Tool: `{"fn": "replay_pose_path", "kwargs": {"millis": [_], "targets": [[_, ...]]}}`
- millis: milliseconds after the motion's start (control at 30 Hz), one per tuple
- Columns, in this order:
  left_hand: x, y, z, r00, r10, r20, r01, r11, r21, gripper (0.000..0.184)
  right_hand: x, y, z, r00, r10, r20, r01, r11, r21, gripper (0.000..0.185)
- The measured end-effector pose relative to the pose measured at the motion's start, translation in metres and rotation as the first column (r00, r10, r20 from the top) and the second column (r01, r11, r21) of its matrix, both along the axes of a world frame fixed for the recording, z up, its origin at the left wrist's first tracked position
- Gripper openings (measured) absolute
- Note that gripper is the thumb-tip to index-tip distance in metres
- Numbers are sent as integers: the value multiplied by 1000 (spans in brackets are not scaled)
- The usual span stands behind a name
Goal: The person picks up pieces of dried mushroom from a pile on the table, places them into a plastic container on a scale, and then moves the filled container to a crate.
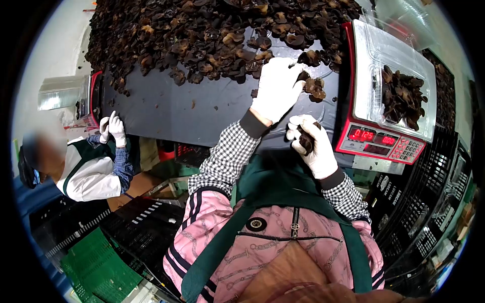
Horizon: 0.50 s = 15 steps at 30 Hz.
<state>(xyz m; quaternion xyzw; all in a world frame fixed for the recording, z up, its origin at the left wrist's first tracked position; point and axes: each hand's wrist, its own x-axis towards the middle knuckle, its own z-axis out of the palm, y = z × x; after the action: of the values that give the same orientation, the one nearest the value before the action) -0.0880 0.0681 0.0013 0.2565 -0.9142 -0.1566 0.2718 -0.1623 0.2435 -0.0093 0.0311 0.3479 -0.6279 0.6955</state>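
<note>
My left hand [278, 89], in a white glove, reaches over the dark table with its fingers closed at some brown wood ear mushrooms [315, 89]. My right hand [314, 146], also gloved in white, is curled around dark mushroom pieces near the table's front edge. A large heap of mushrooms [202, 35] covers the back of the table. On the right, a red scale [376, 144] with lit red digits bears a clear plastic tray [366, 65] with mushrooms [404, 97] in it.
At the left, another person [96, 169] in white gloves stands by a second red scale [94, 98]. Black crates [411, 202] are stacked at the right. A green crate [98, 262] lies at the lower left. Clear plastic trays [404, 20] stand behind the scale.
</note>
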Motion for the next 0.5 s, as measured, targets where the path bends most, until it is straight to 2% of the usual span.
{"fn": "replay_pose_path", "kwargs": {"millis": [67, 133, 167, 200, 233, 267, 333, 367, 400, 467, 500], "targets": [[-3, -7, -12, 995, 0, -99, -3, 999, -34, 19, 2, 2, 1, 999, -40, -24, 41, 999, 35, 25], [4, 0, 12, 967, 80, -241, -95, 994, -50, 17, -1, 6, -4, 999, -40, -32, 41, 999, 7, 27], [14, 7, 19, 952, 142, -272, -126, 989, 75, 16, -1, 6, -3, 995, -15, -94, 15, 1000, -2, 32], [25, 16, 30, 954, 188, -234, -130, 962, 241, 18, -3, 2, 6, 988, 14, -154, -16, 1000, -11, 41], [38, 24, 39, 977, 134, -167, -90, 965, 245, 19, -4, -2, 21, 990, 51, -135, -50, 999, 11, 60], [50, 32, 46, 992, 78, -102, -50, 967, 251, 21, -2, -3, 28, 991, 59, -116, -60, 998, -8, 65], [71, 52, 39, 995, -82, 58, 75, 990, 117, 22, 3, -3, 28, 993, 49, -104, -55, 997, -54, 67], [76, 63, 39, 995, -96, 29, 87, 972, 218, 22, 5, -3, 27, 990, 51, -132, -58, 997, -51, 57], [80, 68, 41, 993, -109, -50, 117, 970, 212, 20, 5, -1, 21, 988, 84, -128, -91, 994, -56, 52], [85, 57, 41, 1000, -16, -14, 17, 996, 93, 19, 4, 5, 6, 982, 145, -120, -153, 986, -64, 43], [86, 46, 33, 998, 60, -34, -60, 998, 6, 17, 6, 6, 6, 982, 141, -127, -145, 989, -26, 32]]}}
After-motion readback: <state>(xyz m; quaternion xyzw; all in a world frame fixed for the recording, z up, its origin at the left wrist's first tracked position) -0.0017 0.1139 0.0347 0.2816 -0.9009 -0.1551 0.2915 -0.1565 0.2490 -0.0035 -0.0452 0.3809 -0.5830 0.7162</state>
